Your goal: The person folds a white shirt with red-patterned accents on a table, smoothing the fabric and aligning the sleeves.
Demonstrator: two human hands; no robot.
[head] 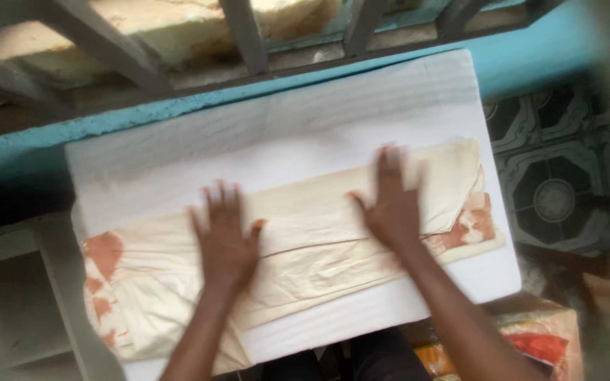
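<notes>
A cream garment (305, 233) with orange patches lies folded lengthwise across a table covered in a white cloth (277, 134). My left hand (226, 236) rests flat on the garment's left-middle part, fingers spread. My right hand (390, 204) presses flat on its right part, fingers apart and slightly blurred. Neither hand grips anything. The garment's left end hangs over the table's left edge.
A turquoise wall ledge (531, 63) and grey window bars (245, 35) run along the far side. Patterned dark floor tiles (552, 190) lie to the right. An orange and red bundle (541, 342) sits at the lower right. A grey shelf (8, 303) stands at the left.
</notes>
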